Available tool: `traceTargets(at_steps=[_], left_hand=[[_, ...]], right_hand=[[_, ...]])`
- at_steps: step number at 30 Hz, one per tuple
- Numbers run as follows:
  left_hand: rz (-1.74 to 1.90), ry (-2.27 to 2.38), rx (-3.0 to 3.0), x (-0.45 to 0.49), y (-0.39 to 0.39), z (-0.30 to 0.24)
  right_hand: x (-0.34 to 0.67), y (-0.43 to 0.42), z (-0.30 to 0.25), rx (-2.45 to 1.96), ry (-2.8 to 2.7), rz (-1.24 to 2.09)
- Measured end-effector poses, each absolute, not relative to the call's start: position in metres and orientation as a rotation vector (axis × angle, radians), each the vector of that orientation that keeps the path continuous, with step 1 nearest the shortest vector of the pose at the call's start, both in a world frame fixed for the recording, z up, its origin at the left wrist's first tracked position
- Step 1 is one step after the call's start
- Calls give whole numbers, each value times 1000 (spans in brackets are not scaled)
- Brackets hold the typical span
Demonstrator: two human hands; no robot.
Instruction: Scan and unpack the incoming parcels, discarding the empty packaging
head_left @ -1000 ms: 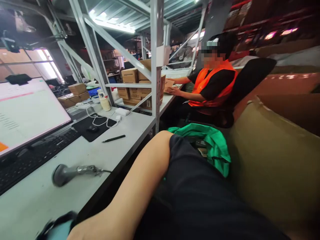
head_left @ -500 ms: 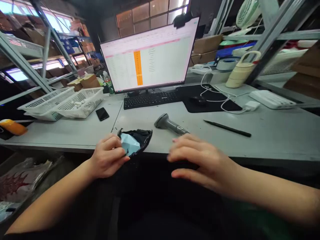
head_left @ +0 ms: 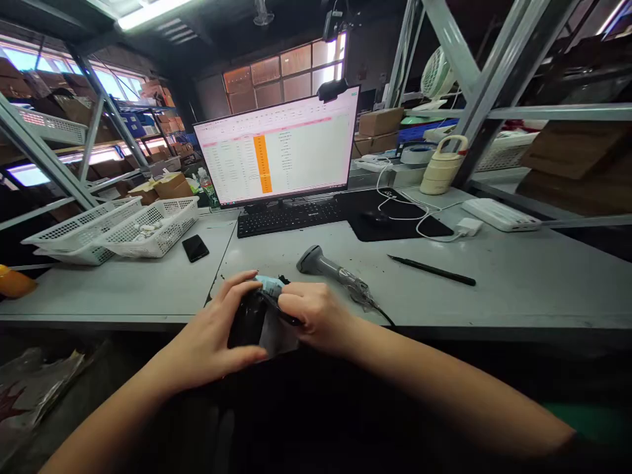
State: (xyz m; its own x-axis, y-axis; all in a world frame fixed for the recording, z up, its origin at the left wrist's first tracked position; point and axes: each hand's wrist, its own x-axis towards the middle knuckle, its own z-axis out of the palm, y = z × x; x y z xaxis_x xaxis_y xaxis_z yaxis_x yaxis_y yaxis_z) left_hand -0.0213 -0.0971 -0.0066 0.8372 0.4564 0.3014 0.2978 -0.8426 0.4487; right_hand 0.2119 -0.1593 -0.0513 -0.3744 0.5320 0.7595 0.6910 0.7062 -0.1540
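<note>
Both hands hold a small black plastic bag (head_left: 257, 326) with a pale blue item (head_left: 270, 284) showing at its top, at the near edge of the grey desk (head_left: 518, 289). My left hand (head_left: 224, 332) cups the bag from the left, fingers curled round it. My right hand (head_left: 316, 316) pinches the bag's upper right edge. A grey handheld barcode scanner (head_left: 328, 266) lies on the desk just behind my right hand, its cable trailing right.
Behind stand a monitor (head_left: 279, 151), black keyboard (head_left: 289, 216) and mouse (head_left: 374, 217) on a black mat. A black pen (head_left: 432, 270) lies right. A phone (head_left: 195, 248) and white mesh baskets (head_left: 153, 227) sit left. Metal shelving (head_left: 494, 66) frames both sides.
The view swung from the right, where a seated co-worker was, back to the desk. My right hand moved left and took hold of the bag; both hands now grip it.
</note>
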Motion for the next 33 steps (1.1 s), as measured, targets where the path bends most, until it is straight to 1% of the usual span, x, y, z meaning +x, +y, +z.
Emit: traceTargets(at_steps=[6,9,11,14,16,19,22,24,26,29,31,33], left_hand=[[715,609,2537,-12,-94,-7],[763,669,2529,-13,-88,-9],[792,681,2542,-15,-86,-8],[716,543,2611,-16,-87,-5],[591,395,2642,-15,-88,-5],[507,263,2663,-9,-86,-14],[525,261,2693,-1,-74,-35],[584,270,2718,2,-65,-50],[692,253,2749,2,-58,-61],[876,178,2760,-1,-60,-62],[995,103,2743,0,-68,-54],[1101,35,2727,3,-77,-45]], right_hand=[[181,-166,-91,-1039,-1899,-496],[174,-180,-108,-994,-1905,-515],[179,-188,-105,-922,-1931,-336],[197,-190,-79,-868,-1839,210],[210,-185,-56,-896,-1748,435],[223,-170,-37,-960,-1884,571],[227,-153,-49,-1047,-1977,664],[226,-147,-66,-1139,-1947,625],[223,-149,-79,-1240,-1912,517],[218,-161,-80,-1302,-1851,451],[217,-171,-74,-1330,-1822,606],[217,-177,-70,-1352,-1803,856]])
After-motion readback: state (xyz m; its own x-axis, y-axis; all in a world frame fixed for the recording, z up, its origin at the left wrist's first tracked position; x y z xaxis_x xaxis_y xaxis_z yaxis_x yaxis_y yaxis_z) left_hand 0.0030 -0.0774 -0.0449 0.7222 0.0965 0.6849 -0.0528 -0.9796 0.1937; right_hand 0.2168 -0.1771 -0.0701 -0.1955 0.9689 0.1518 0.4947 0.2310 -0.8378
